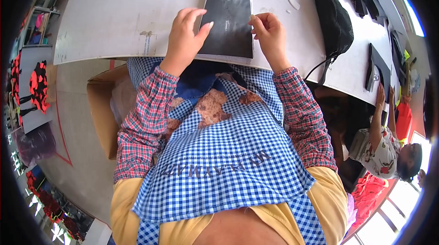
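A flat black panel (227, 21) with a rounded far end and a pale rim along its far edge lies on the white table (105, 16) before me. My left hand (186, 37) hovers at the panel's left edge, thumb and fingers apart, holding nothing. At the opposite edge, my right hand (270, 34) is closed, with thumb and forefinger pinched together right at the panel's border. Whatever lies between those fingertips is too small to make out.
Right of my hands are a black mesh bag (333, 23) with a strap and a small white chalk-like piece (294, 3). Further right lie dark cut pieces (378, 64), near another person (379, 149). A cardboard box (101, 112) stands below the table's front edge.
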The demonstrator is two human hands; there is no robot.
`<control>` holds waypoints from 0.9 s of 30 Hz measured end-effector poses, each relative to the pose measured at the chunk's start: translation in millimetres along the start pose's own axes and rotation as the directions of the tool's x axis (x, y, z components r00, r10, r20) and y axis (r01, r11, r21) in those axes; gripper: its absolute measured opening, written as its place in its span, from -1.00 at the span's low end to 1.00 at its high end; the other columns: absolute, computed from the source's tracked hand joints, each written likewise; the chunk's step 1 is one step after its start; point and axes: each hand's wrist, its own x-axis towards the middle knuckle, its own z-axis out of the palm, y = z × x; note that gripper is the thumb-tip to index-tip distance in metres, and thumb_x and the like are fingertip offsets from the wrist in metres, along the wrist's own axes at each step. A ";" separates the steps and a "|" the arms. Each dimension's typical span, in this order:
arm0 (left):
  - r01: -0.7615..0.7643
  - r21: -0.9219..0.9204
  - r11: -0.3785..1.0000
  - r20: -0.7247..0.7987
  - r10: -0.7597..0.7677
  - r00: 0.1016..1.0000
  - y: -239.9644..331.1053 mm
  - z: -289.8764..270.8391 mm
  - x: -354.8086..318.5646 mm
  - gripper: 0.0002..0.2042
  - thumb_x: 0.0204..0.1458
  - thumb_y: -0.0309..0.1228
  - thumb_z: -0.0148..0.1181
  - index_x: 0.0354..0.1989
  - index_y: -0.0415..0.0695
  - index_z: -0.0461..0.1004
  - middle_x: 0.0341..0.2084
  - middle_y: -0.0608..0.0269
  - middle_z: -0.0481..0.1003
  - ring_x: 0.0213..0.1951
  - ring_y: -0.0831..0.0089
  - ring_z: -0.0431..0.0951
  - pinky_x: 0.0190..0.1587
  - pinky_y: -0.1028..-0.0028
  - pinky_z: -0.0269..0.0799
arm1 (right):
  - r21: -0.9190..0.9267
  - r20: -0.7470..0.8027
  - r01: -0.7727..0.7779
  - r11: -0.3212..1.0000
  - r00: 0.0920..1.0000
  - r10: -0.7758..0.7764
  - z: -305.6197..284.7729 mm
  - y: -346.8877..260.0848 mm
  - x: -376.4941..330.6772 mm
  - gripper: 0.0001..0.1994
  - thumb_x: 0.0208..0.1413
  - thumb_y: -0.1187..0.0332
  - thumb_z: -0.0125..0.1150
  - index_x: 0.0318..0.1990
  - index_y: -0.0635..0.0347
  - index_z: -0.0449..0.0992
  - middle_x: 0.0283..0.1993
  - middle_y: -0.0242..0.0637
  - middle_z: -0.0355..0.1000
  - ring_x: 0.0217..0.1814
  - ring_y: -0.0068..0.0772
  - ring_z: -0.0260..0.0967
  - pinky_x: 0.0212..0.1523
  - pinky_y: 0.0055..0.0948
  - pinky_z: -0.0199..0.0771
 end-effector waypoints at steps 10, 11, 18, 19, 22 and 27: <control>-0.375 0.476 0.795 0.101 0.374 0.922 -12.0 26.0 18.3 -0.58 0.24 -0.17 -0.03 0.24 0.00 0.35 0.29 0.29 0.28 0.37 0.24 0.14 0.37 0.01 -0.09 | 0.066 0.260 -0.201 0.977 0.949 0.177 1.9 -17.1 -4.1 -0.77 0.20 0.30 0.20 -0.26 0.36 0.52 -0.41 -0.32 0.53 -0.47 -0.61 0.44 -0.47 -0.59 0.51; -0.370 0.495 0.786 0.131 0.354 0.926 -13.4 26.7 17.6 -0.58 0.24 -0.17 -0.04 0.25 0.01 0.34 0.29 0.31 0.28 0.37 0.27 0.13 0.38 -0.01 -0.12 | 0.055 0.278 -0.208 0.977 0.943 0.185 3.9 -17.3 -2.9 -0.76 0.19 0.30 0.19 -0.28 0.38 0.52 -0.43 -0.30 0.53 -0.48 -0.57 0.46 -0.47 -0.56 0.53; -0.363 0.513 0.778 0.101 0.366 0.925 -14.2 30.0 15.9 -0.58 0.23 -0.17 -0.02 0.24 0.03 0.35 0.29 0.32 0.28 0.36 0.30 0.15 0.36 -0.09 -0.10 | -0.102 0.330 -0.169 0.980 0.924 0.194 22.5 -24.8 7.1 -0.76 0.14 0.30 0.19 -0.29 0.37 0.53 -0.45 -0.30 0.52 -0.49 -0.57 0.46 -0.46 -0.57 0.53; -0.356 0.506 0.786 0.103 0.355 0.929 -13.1 29.8 15.2 -0.59 0.23 -0.20 0.00 0.25 0.05 0.34 0.30 0.33 0.26 0.37 0.30 0.15 0.35 -0.10 -0.09 | -0.144 0.313 -0.156 0.977 0.930 0.195 24.9 -27.7 8.2 -0.77 0.12 0.30 0.20 -0.32 0.36 0.53 -0.47 -0.29 0.52 -0.49 -0.57 0.47 -0.46 -0.55 0.52; -0.341 0.493 0.800 0.095 0.340 0.935 -11.1 29.9 13.7 -0.59 0.22 -0.23 0.03 0.24 0.07 0.34 0.31 0.34 0.25 0.37 0.29 0.16 0.34 -0.12 -0.06 | -0.228 0.279 -0.109 0.968 0.945 0.172 30.3 -28.2 11.3 -0.77 0.07 0.28 0.21 -0.37 0.34 0.55 -0.50 -0.24 0.53 -0.48 -0.46 0.50 -0.43 -0.46 0.52; -0.335 0.490 0.804 0.077 0.343 0.936 -11.5 30.8 13.7 -0.59 0.20 -0.24 0.06 0.23 0.08 0.36 0.30 0.35 0.26 0.36 0.30 0.18 0.31 -0.14 -0.02 | -0.362 0.197 0.060 0.930 0.980 0.014 38.9 -15.2 14.0 -0.76 -0.02 0.25 0.23 -0.41 0.30 0.57 -0.48 -0.10 0.54 -0.41 -0.15 0.54 -0.31 -0.28 0.53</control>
